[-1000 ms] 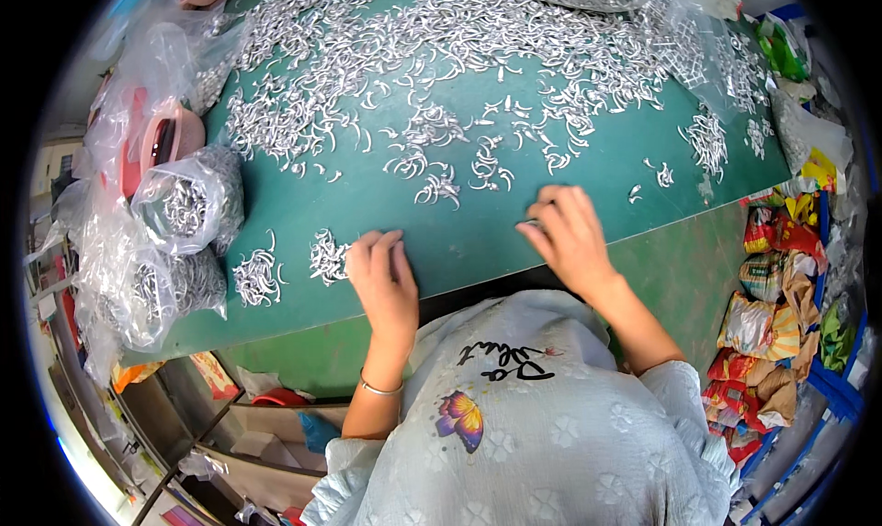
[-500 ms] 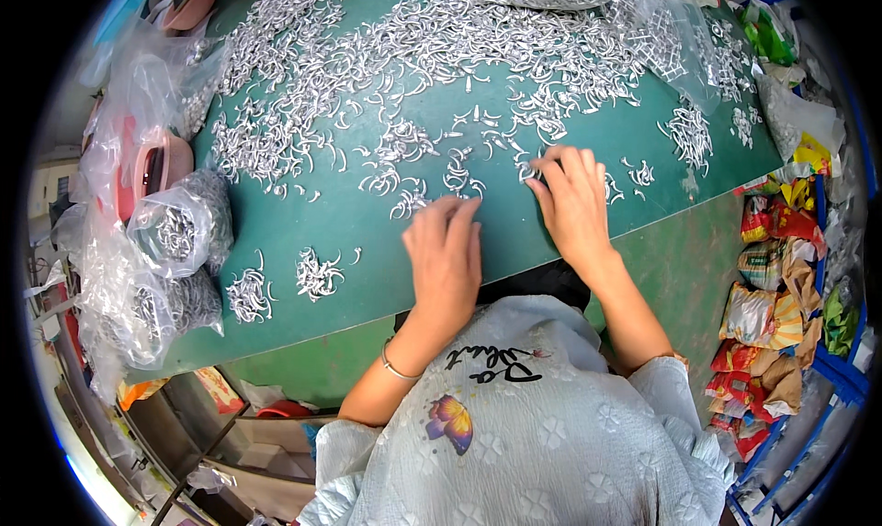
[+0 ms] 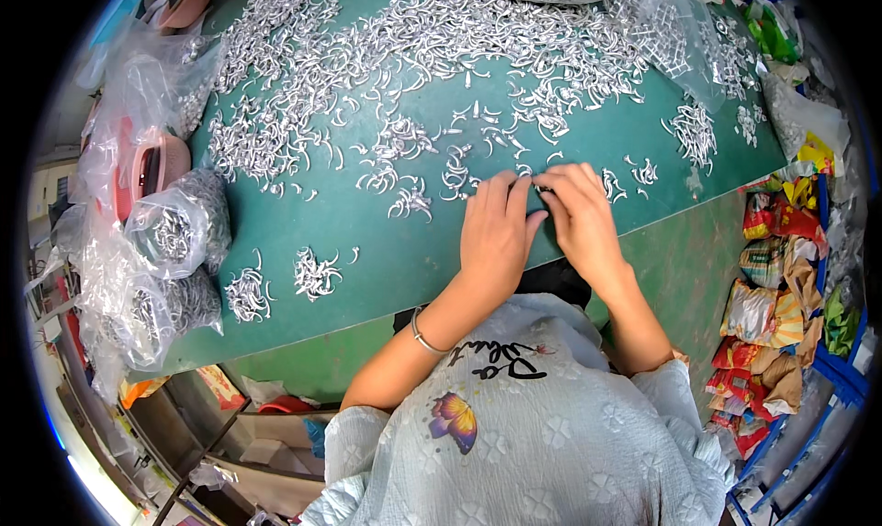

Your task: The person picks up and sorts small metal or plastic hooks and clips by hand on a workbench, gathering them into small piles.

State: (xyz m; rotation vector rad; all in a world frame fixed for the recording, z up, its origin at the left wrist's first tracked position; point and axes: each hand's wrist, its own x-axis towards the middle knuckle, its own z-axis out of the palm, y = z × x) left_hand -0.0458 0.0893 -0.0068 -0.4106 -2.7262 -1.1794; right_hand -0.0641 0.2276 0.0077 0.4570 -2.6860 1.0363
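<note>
Small curved silver metal pieces (image 3: 404,30) lie spread over a green table (image 3: 386,269), thickly at the far side and in little piles nearer. My left hand (image 3: 498,227) rests at the near middle, fingers stretched forward and thumb apart, its fingertips beside a few pieces. Close against it, my right hand (image 3: 583,215) has its fingers bent and drawn together at the tips. Whatever lies between those tips is too small and hidden to name. A small pile (image 3: 455,174) sits just left of my left hand, another pile (image 3: 613,186) right of my right hand.
Clear plastic bags (image 3: 175,227) filled with metal pieces stand at the left, near a pink basket (image 3: 161,166). Another clear bag (image 3: 666,39) lies at the far right. Colourful packets (image 3: 758,310) fill a blue rack beyond the table's right edge.
My left hand has moved right, away from the left pile, and now sits against my right hand. The right hand has shifted slightly nearer to me.
</note>
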